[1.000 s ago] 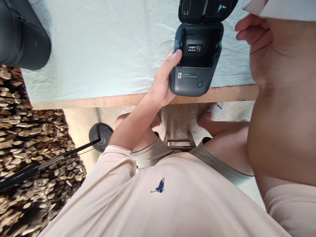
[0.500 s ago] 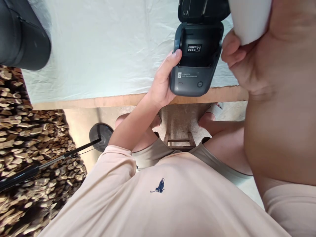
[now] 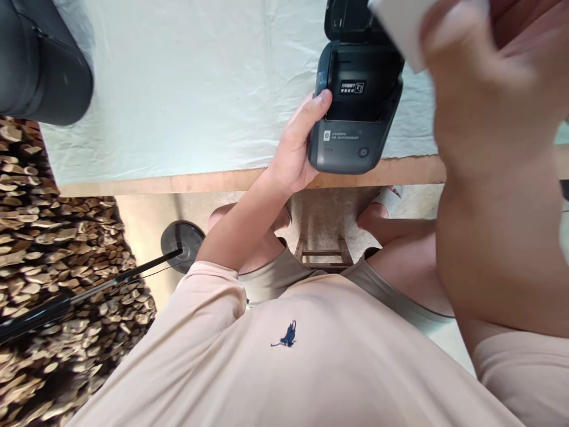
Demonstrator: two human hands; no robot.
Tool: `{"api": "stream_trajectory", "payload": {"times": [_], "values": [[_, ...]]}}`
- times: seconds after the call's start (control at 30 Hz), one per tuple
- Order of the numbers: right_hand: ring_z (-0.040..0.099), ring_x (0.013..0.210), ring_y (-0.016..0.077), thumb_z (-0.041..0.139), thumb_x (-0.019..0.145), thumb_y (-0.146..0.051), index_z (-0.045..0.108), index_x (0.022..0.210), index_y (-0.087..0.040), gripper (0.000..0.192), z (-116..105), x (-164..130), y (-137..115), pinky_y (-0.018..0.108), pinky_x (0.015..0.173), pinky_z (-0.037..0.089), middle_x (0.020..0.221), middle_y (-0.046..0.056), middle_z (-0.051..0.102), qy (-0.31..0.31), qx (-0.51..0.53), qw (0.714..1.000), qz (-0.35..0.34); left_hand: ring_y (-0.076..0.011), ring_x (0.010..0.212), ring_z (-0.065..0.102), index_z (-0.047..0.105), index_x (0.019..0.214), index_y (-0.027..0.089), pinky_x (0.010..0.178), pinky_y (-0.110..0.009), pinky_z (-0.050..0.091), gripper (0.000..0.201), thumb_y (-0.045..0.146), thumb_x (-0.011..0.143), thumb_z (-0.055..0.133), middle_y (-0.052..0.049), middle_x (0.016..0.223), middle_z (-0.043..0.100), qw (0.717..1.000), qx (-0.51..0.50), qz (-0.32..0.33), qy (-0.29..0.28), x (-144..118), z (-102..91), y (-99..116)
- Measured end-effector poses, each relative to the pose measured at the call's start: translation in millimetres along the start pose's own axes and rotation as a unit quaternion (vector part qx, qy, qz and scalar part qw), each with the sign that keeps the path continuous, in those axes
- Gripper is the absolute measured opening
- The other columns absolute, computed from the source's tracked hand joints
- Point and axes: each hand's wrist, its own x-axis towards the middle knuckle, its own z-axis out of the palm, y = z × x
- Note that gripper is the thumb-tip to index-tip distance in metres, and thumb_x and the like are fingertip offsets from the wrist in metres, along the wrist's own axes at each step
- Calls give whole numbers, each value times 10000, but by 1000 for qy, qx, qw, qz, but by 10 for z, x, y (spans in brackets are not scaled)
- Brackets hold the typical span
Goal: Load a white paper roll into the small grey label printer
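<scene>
Loading step: the left hand point(image 3: 296, 151) grips the dark grey plastic label printer point(image 3: 353, 112), lid open, at the near edge of the white-clothed table point(image 3: 178, 89), while the blurred right hand point(image 3: 480, 101) pinches a white paper roll point(image 3: 400, 24) at the printer's one o'clock; seating it squarely in the bay comes next.

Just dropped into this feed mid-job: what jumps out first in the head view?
The dark grey label printer stands at the near edge of the cloth-covered table with its lid flipped open, and the left hand grips its left side. The right hand, large and blurred close to the camera, holds a white roll just above the printer's open bay. A black rounded object sits at the table's far left corner.
</scene>
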Motion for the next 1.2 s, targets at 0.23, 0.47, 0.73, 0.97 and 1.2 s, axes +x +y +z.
{"api": "stream_trajectory", "payload": {"times": [0.23,0.47,0.73,0.97,1.2], "values": [[471,983,136,398,705,-318,412,965,-189,291,-43,-71,9,351,881,385,925,-54,494,-39,-376,916,-131,-223,1027,563,512,1009,219,797,-303,501,275,378,790,469,-13,960,625,1000,-1,19,-4,-11,-8,-47],[440,1017,126,389,740,-435,430,961,-178,341,-38,-73,57,375,951,350,989,-75,507,-35,-340,927,-153,-219,1108,525,509,939,216,856,-335,495,183,322,822,415,-8,907,617,998,-10,51,-19,-16,38,-33],[447,914,77,344,781,-429,441,1010,-150,374,-67,-53,121,289,835,345,974,-27,478,-31,-328,925,-192,-204,1008,567,519,918,278,796,-309,499,147,323,808,431,2,848,637,999,8,44,-1,-23,27,-23],[440,940,69,356,785,-362,436,995,-149,310,-58,-62,120,257,822,346,1010,-43,502,-44,-275,932,-231,-201,1065,560,554,962,170,866,-304,493,317,378,843,346,-42,928,636,999,-15,42,-32,-6,31,-9],[495,978,21,400,780,-318,414,911,-158,208,-27,-79,90,203,790,376,1050,-66,502,-53,-227,932,-276,-198,1067,562,570,974,182,884,-312,492,417,453,850,278,-37,956,627,998,-42,38,-18,5,89,20]]}}
